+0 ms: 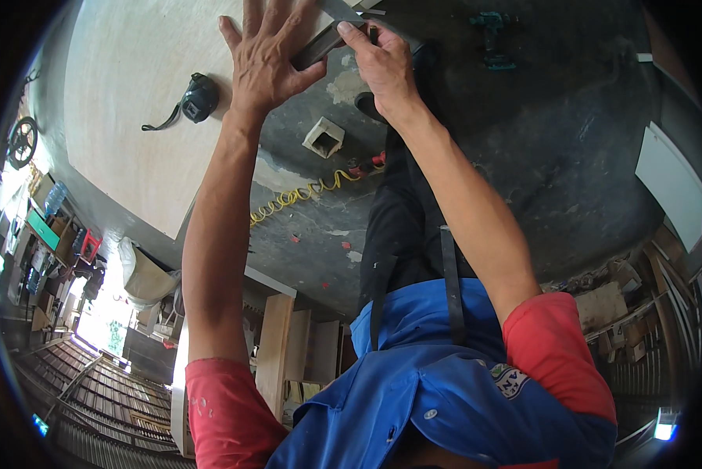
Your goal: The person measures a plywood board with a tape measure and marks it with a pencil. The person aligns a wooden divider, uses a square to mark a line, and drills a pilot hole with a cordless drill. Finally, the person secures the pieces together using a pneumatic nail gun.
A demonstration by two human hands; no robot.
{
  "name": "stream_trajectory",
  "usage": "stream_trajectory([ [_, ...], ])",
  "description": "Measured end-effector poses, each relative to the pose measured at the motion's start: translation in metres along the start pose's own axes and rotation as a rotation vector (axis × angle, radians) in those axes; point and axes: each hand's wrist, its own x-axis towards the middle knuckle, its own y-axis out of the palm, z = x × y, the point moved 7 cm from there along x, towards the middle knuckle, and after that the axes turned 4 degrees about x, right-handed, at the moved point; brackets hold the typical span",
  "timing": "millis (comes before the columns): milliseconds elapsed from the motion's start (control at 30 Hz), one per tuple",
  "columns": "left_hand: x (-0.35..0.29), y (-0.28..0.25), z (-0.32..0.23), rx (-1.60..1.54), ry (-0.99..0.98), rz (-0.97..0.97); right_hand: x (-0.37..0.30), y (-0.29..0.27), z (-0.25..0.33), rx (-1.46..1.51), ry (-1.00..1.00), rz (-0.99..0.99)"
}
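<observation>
My left hand (269, 59) lies on a large pale wooden board (132, 133) at the upper left, fingers spread. Its thumb reaches to the dark bar of a square-like tool (317, 51), which runs along the board's right edge. A flat metal blade shows at the tool's upper end, partly cut off by the picture's top. My right hand (382, 66) is closed on that tool, thumb pressed on top. Something small and black shows by its fingers, too hidden to name. A black tape measure (200, 98) with a strap rests on the board beside my left wrist.
On the dark floor are a hollow square block (324, 138), a yellow coiled hose (296, 195) with red fittings, and a teal cordless drill (493, 39) at the upper right. A white panel (671, 184) stands far right. Wooden cabinet parts (275, 344) are at lower left.
</observation>
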Motion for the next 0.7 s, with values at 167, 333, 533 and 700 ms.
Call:
stream_trajectory([
  [167, 0.0, -0.005, -0.001, -0.052, -0.01, -0.022, -0.006, -0.02, 0.012, -0.23, -0.173, -0.087],
  [333, 0.0, -0.006, -0.001, -0.049, -0.002, -0.033, -0.027, -0.029, 0.068, -0.715, -0.768, -0.133],
  [533, -0.001, -0.007, -0.001, -0.042, -0.058, 0.011, -0.018, -0.038, 0.082, -0.489, -0.634, -0.124],
  [700, 0.0, -0.009, -0.002, -0.09, -0.061, 0.004, -0.015, -0.018, 0.085, -0.575, -0.734, -0.003],
])
